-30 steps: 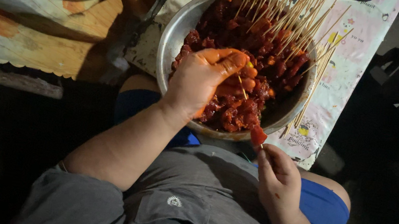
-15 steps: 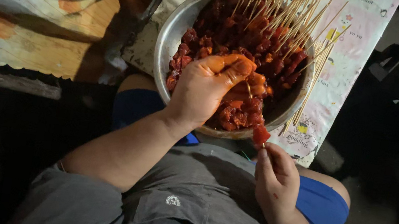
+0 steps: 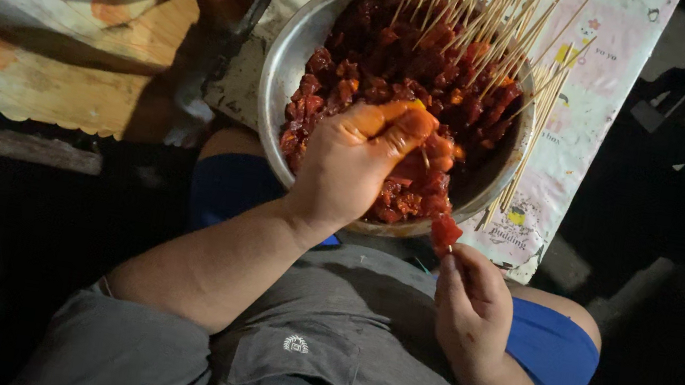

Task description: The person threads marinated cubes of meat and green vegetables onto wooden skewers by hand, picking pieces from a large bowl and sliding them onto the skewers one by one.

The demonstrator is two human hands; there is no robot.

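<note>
Left hand [image 3: 356, 163] down in the metal bowl [image 3: 286, 57] at upper centre of the frame, fingers curled loosely and stained orange, closed around a piece or two from the heap of red marinated meat cubes [image 3: 377, 80]; exactly what sits under the palm, impossible to tell. Right hand [image 3: 470, 307] lower, right of centre, just below the bowl's near rim, fingers pinched shut on a thin skewer with one red meat chunk [image 3: 445, 232] already at its tip. Bundle of bare bamboo sticks [image 3: 510, 37] fanned across the bowl's far right side, ends out over the rim. Bowl resting on a patterned sheet [image 3: 602, 87] at upper right; a floral cloth [image 3: 52, 13] over a wooden surface at upper left. Grey shirt and blue shorts [image 3: 550, 346] filling the bottom of the frame.

For doing this well, probably best: one cube at a time, pinched firmly despite the slick marinade, brought out over the rim toward the skewer tip. Skewer held steady and short, point angled away from the palm. Cube pushed through its thickest part, snug against the chunk already on. Drips kept over the bowl, not over the lap.
</note>
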